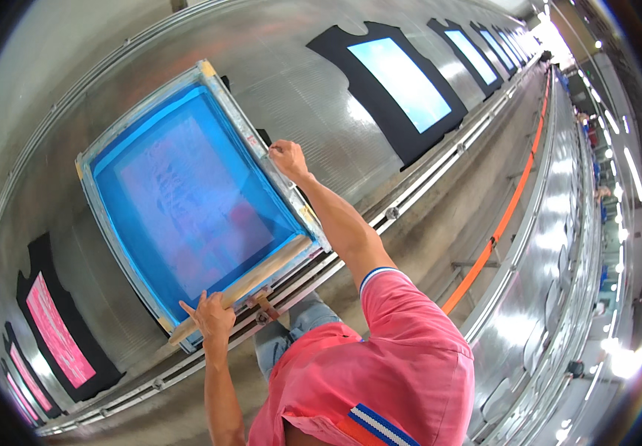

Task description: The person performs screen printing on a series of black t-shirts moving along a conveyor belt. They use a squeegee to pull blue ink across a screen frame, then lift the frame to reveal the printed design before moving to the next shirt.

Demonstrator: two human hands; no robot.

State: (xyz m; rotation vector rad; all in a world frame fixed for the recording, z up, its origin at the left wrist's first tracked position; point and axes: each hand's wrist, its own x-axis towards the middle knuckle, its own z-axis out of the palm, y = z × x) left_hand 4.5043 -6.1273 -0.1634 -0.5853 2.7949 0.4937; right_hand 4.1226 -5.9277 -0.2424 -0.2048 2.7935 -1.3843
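Observation:
A printing screen (239, 123) lies on the long metal table in front of me, its pale frame around a blue-edged mesh with a purplish panel. Along the near side of the frame runs a wooden squeegee (269, 266). My left hand (214, 318) is closed over the squeegee toward its left end, with one finger sticking out. At the frame's right side, my right hand (289, 160) has its fingers curled against the edge. Bits of black cloth (263, 137) poke out from beneath the screen; the rest is hidden under it.
To the right, a black garment piece (369, 97) with a light-blue panel lies on the table (298, 104), others beyond it. Black pieces with pink panels (60, 331) lie to the left. Rails (425, 186) edge the table; an orange strip (518, 201) runs past the aisle.

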